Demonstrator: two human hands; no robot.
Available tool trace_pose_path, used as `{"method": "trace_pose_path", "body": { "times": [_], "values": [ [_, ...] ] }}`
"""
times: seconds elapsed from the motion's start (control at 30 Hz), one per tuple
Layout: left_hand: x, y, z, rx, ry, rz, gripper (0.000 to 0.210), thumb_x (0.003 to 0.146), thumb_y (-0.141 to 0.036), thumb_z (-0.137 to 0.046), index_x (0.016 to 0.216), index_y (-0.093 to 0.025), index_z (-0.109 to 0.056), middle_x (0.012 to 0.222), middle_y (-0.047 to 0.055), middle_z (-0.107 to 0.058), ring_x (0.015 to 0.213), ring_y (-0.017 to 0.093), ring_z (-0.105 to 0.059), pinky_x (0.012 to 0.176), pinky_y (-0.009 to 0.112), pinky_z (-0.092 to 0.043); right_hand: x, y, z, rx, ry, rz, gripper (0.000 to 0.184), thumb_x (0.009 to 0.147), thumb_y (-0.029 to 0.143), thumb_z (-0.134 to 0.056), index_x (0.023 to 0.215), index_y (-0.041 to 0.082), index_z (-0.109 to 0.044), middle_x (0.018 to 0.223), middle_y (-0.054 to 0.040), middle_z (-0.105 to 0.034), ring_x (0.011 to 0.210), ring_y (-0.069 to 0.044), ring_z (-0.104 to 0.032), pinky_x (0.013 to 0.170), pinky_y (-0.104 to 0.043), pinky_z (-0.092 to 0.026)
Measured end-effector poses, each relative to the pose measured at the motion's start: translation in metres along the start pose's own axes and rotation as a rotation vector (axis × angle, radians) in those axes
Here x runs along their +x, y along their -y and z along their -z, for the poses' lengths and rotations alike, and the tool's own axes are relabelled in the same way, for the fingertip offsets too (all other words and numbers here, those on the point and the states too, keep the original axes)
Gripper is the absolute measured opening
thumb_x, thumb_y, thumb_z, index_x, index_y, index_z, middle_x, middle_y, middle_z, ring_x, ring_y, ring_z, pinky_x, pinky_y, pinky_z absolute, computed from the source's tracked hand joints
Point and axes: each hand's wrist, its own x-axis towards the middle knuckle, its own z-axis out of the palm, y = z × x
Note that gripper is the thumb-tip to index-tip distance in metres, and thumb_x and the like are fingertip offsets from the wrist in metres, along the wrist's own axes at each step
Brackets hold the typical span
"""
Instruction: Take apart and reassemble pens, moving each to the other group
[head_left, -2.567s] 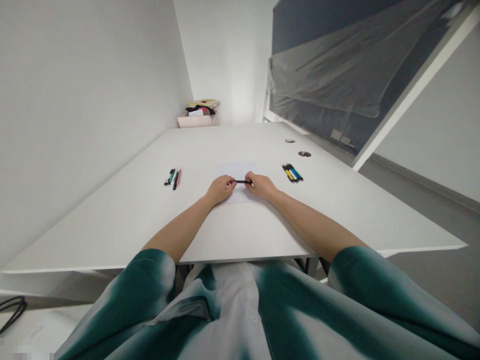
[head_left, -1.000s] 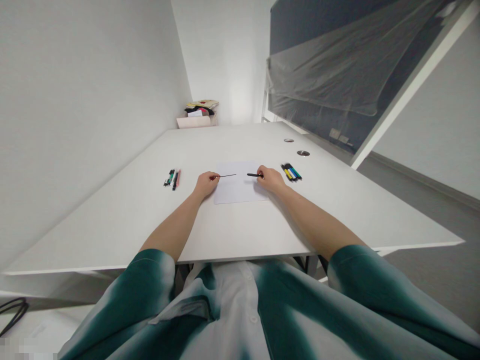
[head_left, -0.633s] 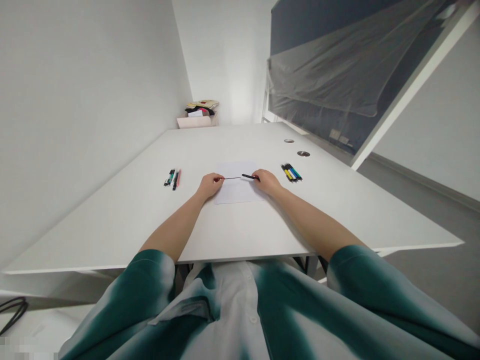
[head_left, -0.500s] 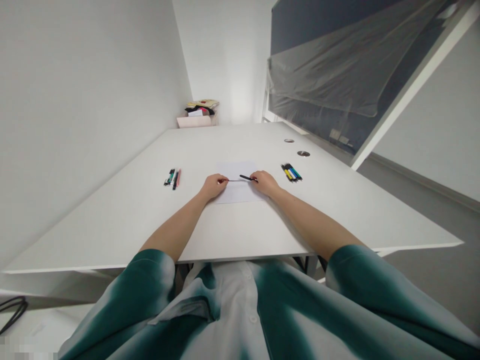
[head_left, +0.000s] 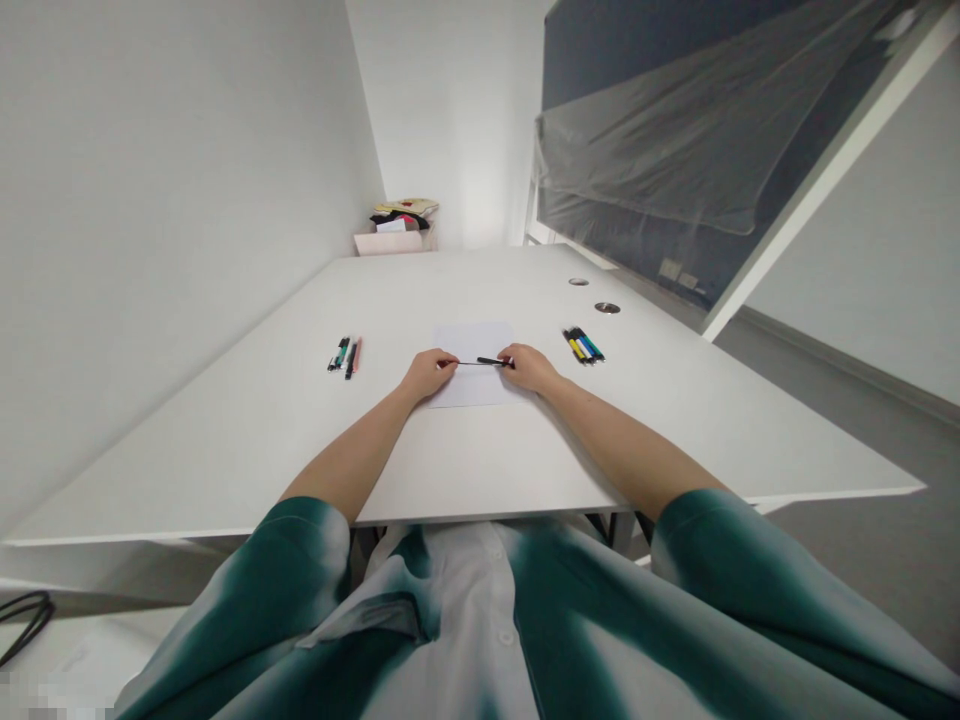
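A sheet of white paper (head_left: pixel 472 392) lies on the table under my hands. My left hand (head_left: pixel 430 373) is closed in a pinch at the left end of a thin dark strip (head_left: pixel 466 363), which stretches across towards the other hand. I cannot tell whether it is a cord or a slim rod. Between the fingers of my right hand (head_left: pixel 526 367) is a black pen (head_left: pixel 489 361), its free end pointing left, close along the strip. The right fingertips hide the pen's other end and the strip's right end.
Several pens and markers (head_left: pixel 345 357) lie in a group on the left of the white table (head_left: pixel 480 465). Another row of coloured pens (head_left: pixel 583 345) is on the right. Two round metal discs (head_left: pixel 607 308) sit behind it. A filled box (head_left: pixel 390 243) stands at the far end.
The black pen's free end has dipped and shifted slightly left, so it now lies almost level with the thin strip. Both hands have stayed nearly in place.
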Motion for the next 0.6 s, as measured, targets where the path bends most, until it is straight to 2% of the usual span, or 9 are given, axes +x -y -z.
{"method": "trace_pose_path", "body": {
  "times": [0.13,0.27,0.4,0.6],
  "values": [
    [0.001,0.0,0.0,0.002,-0.011,0.015,0.022,0.083,-0.022,-0.059,0.095,-0.019,-0.078,0.093,0.005,-0.075,0.085,0.019,-0.067,0.087,0.033,-0.053,-0.002,0.0,0.003,0.017,-0.03,0.004,0.033,0.084,0.018,-0.057,0.114,0.018,-0.07,0.113,-0.0109,-0.07,0.103,-0.024,-0.061,0.09,-0.032,-0.045],
    [0.0,-0.006,-0.003,0.001,-0.01,-0.012,0.023,0.084,-0.023,-0.059,0.096,-0.02,-0.078,0.093,0.005,-0.075,0.086,0.019,-0.067,0.088,0.033,-0.053,-0.003,0.007,0.004,0.028,-0.105,0.106,0.031,0.084,0.024,-0.059,0.112,0.017,-0.07,0.113,-0.011,-0.07,0.107,-0.025,-0.058,0.096,-0.036,-0.042],
    [0.0,-0.014,-0.007,-0.009,0.011,-0.058,0.023,0.085,-0.023,-0.058,0.097,-0.02,-0.078,0.091,0.005,-0.075,0.085,0.018,-0.067,0.087,0.032,-0.053,-0.004,0.019,0.003,0.026,-0.111,0.222,0.024,0.088,0.026,-0.057,0.104,0.016,-0.073,0.105,-0.011,-0.072,0.102,-0.025,-0.059,0.091,-0.035,-0.041],
    [0.0,-0.016,-0.007,-0.001,0.033,-0.08,0.024,0.086,-0.023,-0.057,0.099,-0.018,-0.077,0.093,0.005,-0.075,0.087,0.018,-0.067,0.088,0.031,-0.052,-0.002,0.021,0.002,-0.029,-0.1,0.231,0.021,0.09,0.021,-0.055,0.096,0.016,-0.075,0.1,-0.0109,-0.072,0.099,-0.024,-0.058,0.088,-0.033,-0.039]
  ]
}}
